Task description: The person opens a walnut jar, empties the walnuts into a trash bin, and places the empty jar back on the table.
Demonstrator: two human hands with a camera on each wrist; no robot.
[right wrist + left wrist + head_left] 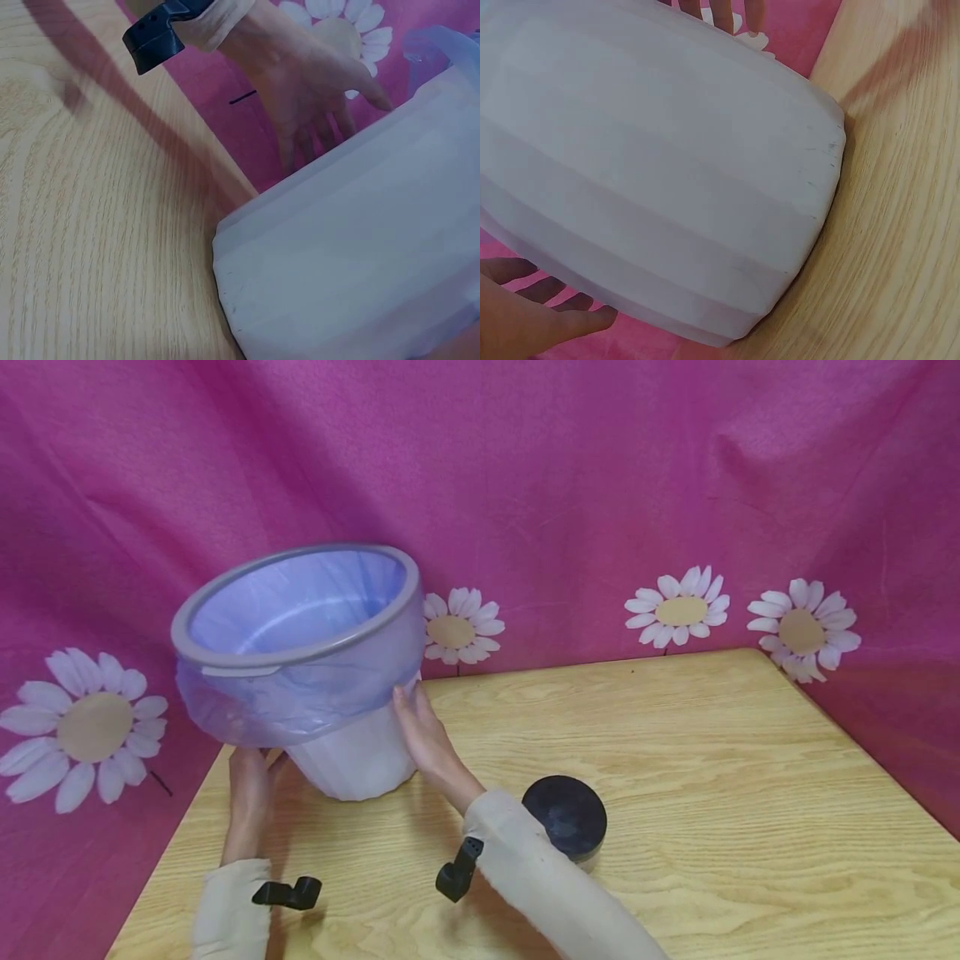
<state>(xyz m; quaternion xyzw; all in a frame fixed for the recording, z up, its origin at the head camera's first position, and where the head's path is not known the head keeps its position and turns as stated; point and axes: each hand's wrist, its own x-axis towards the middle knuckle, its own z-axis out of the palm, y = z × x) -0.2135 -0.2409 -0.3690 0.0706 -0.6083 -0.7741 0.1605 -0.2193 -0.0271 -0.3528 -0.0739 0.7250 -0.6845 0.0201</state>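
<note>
Pink daisy-print backdrop behind, the white waste bin [352,760] tips at the desk's far-left corner, left hand [251,781] and right hand [423,731] pressing flat-fingered on its sides; steadying it upright looks next.

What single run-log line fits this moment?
left hand: flat on bin | right hand: flat on bin | white bin: tilted on table, purple liner fitted

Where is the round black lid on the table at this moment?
In the head view, the round black lid lies on the wooden table, just right of the right sleeve and to the right of the white bin.
</note>
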